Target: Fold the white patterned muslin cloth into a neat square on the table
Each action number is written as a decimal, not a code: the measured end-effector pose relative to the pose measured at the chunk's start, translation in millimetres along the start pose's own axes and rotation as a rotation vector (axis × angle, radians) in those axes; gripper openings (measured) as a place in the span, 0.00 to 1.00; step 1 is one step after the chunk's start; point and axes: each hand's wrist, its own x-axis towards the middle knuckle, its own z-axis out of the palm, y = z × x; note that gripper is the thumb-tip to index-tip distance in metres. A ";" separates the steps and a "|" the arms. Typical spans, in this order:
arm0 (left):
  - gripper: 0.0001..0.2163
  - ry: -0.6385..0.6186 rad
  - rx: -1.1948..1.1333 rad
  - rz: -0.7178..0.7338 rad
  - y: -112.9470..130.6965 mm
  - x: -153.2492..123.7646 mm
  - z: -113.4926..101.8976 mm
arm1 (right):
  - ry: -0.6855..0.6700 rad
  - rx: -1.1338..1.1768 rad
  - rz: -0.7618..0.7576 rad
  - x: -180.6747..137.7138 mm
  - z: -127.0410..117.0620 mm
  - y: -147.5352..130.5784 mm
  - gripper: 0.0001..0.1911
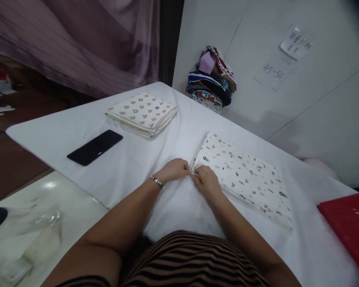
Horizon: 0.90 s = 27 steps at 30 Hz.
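A folded white cloth [245, 171] with small grey and brown prints lies flat on the white-covered table [143, 159], angled to the right of me. Its near left corner is pinched between the closed fingers of my right hand [208, 184]. Just left of that corner, my left hand [176, 169], with a bracelet at the wrist, is closed too. Its fingertips meet at the cloth's edge, nearly touching the right hand's fingers. The exact bit of fabric between the fingertips is too small to make out.
A second folded cloth [143, 113] with grey shapes lies toward the back left. A black phone [95, 147] is nearer me. Stacked folded clothes [212, 79] stand by the wall beyond the table. A red item [347, 223] sits at the right edge, and a pale stool-like surface [48, 191] at left.
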 end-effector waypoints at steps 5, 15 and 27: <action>0.06 -0.022 0.006 -0.006 0.3 -0.4 -2.1 | 0.020 0.021 0.039 0.8 2.3 -1.0 0.06; 0.06 -0.009 0.035 -0.014 1.7 -0.9 -0.5 | 0.073 0.114 0.116 0.1 5.6 -0.7 0.07; 0.07 0.031 0.062 -0.012 -1.3 1.6 4.7 | 0.034 -0.023 0.013 -1.5 5.3 -1.3 0.07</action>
